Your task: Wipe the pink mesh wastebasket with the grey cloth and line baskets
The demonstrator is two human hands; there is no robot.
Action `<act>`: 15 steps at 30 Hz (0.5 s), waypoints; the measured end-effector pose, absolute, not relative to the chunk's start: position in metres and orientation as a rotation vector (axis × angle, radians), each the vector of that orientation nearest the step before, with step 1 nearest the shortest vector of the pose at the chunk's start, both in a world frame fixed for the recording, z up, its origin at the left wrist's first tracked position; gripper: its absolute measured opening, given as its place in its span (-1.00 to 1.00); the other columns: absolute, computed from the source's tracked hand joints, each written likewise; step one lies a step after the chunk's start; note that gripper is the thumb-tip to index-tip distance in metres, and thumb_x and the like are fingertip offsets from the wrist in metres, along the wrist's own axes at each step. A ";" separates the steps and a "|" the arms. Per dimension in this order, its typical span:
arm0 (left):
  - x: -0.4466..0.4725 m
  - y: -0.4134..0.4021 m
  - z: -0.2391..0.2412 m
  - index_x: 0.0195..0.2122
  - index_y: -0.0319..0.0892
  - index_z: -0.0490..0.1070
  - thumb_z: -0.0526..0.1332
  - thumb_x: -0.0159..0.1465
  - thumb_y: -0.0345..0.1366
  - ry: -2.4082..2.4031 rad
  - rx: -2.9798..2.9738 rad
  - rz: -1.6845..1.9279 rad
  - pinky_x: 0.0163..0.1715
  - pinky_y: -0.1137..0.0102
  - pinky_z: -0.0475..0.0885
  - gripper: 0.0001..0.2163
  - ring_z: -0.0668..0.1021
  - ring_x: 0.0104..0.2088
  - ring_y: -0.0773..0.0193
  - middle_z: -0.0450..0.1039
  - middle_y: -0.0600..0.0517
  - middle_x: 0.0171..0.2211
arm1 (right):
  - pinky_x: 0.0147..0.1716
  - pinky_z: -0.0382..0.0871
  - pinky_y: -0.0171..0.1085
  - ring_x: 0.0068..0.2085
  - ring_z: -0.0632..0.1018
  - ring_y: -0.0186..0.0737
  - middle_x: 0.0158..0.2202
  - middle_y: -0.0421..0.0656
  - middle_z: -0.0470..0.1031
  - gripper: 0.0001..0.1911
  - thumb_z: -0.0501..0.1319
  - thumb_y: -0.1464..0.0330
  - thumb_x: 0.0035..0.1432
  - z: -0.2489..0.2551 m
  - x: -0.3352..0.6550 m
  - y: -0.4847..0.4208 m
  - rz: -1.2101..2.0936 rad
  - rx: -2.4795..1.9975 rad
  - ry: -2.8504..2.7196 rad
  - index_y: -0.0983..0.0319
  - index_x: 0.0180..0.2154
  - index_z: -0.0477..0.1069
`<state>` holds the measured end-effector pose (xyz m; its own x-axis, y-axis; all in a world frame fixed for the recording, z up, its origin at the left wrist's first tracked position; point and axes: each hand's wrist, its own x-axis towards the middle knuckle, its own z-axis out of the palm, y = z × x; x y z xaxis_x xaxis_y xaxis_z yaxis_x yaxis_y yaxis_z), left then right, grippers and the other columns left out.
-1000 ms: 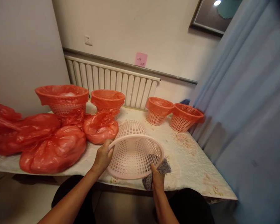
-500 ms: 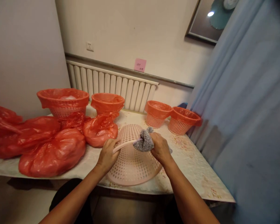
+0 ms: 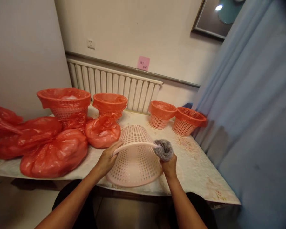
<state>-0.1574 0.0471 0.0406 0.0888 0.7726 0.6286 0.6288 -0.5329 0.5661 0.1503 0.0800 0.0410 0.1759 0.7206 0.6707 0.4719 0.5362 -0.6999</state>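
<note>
A pale pink perforated plastic basket (image 3: 133, 168) lies tipped on its side at the table's front edge, its open mouth towards me. My left hand (image 3: 109, 159) grips the basket's rim on the left, thumb and fingers closed round it. On the right side of the rim, my right hand (image 3: 168, 163) presses a grey fuzzy cloth (image 3: 164, 150) folded over the edge. The cloth hides most of that hand's fingers. Just left of the basket sits a knotted red plastic bag (image 3: 102, 132).
Red-lined baskets stand along the back: a large one (image 3: 66, 106), a smaller one (image 3: 110, 103), and two on the right (image 3: 161, 117) (image 3: 187, 122). Full red bags (image 3: 54, 154) cover the table's left. A blue curtain (image 3: 250, 105) hangs at the right; a radiator (image 3: 114, 82) is behind.
My right hand and the cloth have slid right and slightly down along the rim, uncovering its middle. My left hand keeps its grip on the left side.
</note>
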 end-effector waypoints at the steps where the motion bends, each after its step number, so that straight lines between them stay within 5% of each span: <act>1: -0.158 0.046 0.040 0.09 -0.24 0.41 0.04 0.20 -0.41 1.436 2.183 1.441 0.19 0.09 0.33 -0.57 0.47 0.14 0.09 0.45 -0.14 0.13 | -0.26 0.42 -0.22 -0.30 0.54 -0.14 -0.33 -0.07 0.58 -0.74 0.29 0.25 0.00 0.027 0.152 0.078 0.310 -1.129 -1.371 0.30 -0.30 0.52; 11: -0.166 0.035 0.032 0.07 -0.29 0.42 0.03 0.15 -0.39 1.532 2.009 1.509 0.21 0.15 0.31 -0.54 0.48 0.13 0.11 0.46 -0.13 0.11 | 0.10 0.33 -0.14 0.05 0.50 -0.09 0.06 -0.02 0.48 -0.28 0.32 0.15 -0.10 -0.091 0.124 0.052 0.759 -1.355 -0.893 0.30 0.11 0.35; 15: -0.162 0.028 0.024 0.09 -0.23 0.41 0.04 0.12 -0.40 1.596 1.852 1.560 0.23 0.20 0.30 -0.52 0.48 0.14 0.14 0.47 -0.06 0.11 | -0.08 0.46 -0.14 -0.11 0.58 -0.02 -0.13 0.00 0.59 -0.34 0.39 0.14 -0.23 -0.086 0.132 0.057 0.746 -1.478 -0.836 0.35 -0.06 0.50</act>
<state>-0.1620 0.0279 0.0236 -0.1671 0.8211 0.5457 0.5642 -0.3743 0.7359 0.1322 0.0565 -0.0858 0.5331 0.8458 0.0220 0.0736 -0.0205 -0.9971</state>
